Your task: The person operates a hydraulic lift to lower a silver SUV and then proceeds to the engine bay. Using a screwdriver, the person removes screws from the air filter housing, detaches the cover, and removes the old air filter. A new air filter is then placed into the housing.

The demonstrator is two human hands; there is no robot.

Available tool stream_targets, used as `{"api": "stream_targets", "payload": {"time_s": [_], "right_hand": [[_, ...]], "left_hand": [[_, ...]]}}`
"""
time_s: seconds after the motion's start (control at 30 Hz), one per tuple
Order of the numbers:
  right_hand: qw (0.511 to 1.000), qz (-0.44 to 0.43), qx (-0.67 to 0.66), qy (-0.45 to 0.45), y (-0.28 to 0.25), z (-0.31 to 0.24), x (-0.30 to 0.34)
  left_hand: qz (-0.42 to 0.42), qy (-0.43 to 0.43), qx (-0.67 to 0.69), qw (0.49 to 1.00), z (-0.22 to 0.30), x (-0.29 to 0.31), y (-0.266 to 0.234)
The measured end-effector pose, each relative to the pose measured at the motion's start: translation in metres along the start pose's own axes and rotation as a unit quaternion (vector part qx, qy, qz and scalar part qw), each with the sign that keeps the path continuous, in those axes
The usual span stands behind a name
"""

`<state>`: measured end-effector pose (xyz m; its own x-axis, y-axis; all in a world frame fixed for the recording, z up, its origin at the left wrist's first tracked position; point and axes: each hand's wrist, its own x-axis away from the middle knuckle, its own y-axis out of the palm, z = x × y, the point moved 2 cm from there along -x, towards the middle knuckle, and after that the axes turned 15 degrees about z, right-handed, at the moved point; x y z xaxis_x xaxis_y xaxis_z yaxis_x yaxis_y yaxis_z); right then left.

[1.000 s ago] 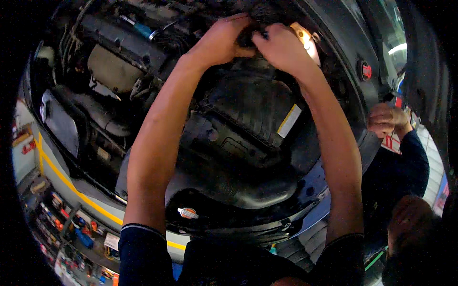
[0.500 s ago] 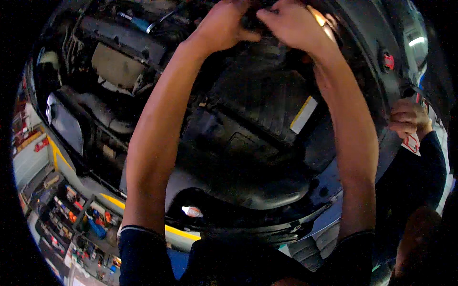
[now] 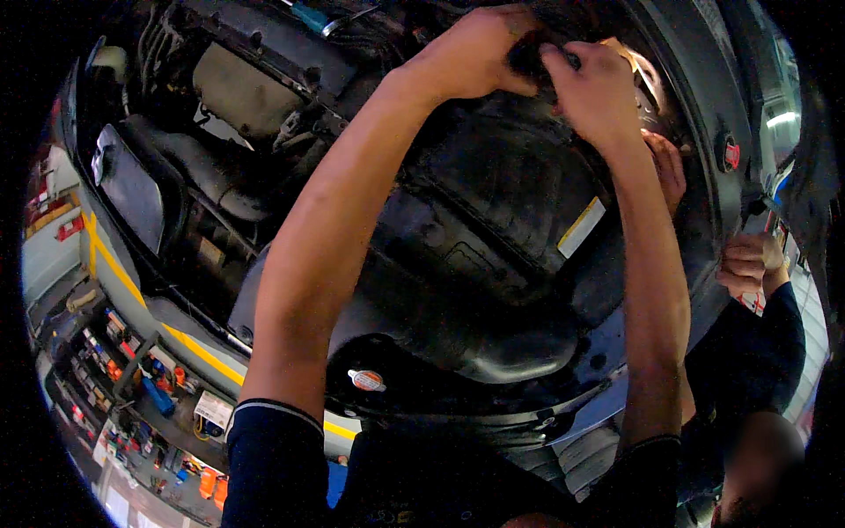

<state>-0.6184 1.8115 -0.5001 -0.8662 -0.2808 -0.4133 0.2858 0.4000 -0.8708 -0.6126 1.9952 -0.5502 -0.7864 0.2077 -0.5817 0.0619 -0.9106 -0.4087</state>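
Note:
Both my arms reach over a car's engine bay to its far right part. My left hand (image 3: 497,55) is curled beside a small dark part (image 3: 526,58), its fingers partly hidden. Close on its right, my right hand (image 3: 591,86) is closed, thumb and fingers bent around something dark that I cannot make out. Below the hands lies a large black plastic engine-bay housing (image 3: 502,185) with a white and yellow label (image 3: 582,227). A lit patch (image 3: 647,75) shows just right of my right hand.
A co-worker's hand (image 3: 667,167) reaches in behind my right forearm; another hand (image 3: 748,262) rests at the car's right edge. A teal-handled tool (image 3: 310,18) lies on the engine at the far side. A radiator cap (image 3: 366,380) is near the front. Tool-filled shelves (image 3: 141,378) stand lower left.
My view has shifted, so the engine bay sits differently. My hands appear further right and lower in it. A co-worker's hand now shows beside my right forearm near the lit patch.

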Motion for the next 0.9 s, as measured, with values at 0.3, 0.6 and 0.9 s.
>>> {"api": "stream_targets", "payload": {"time_s": [0.3, 0.6, 0.9], "right_hand": [[0.998, -0.018, -0.045, 0.049, 0.003, 0.004, -0.016], [0.998, 0.055, 0.005, 0.024, -0.003, -0.009, 0.000], [0.999, 0.031, -0.006, 0.036, -0.025, -0.012, -0.009]], "left_hand": [[-0.009, 0.013, -0.036, 0.999, -0.005, 0.001, 0.008], [-0.005, 0.054, -0.110, 0.992, -0.004, 0.007, 0.008], [0.069, 0.018, -0.099, 0.993, 0.012, 0.001, 0.008]]}}
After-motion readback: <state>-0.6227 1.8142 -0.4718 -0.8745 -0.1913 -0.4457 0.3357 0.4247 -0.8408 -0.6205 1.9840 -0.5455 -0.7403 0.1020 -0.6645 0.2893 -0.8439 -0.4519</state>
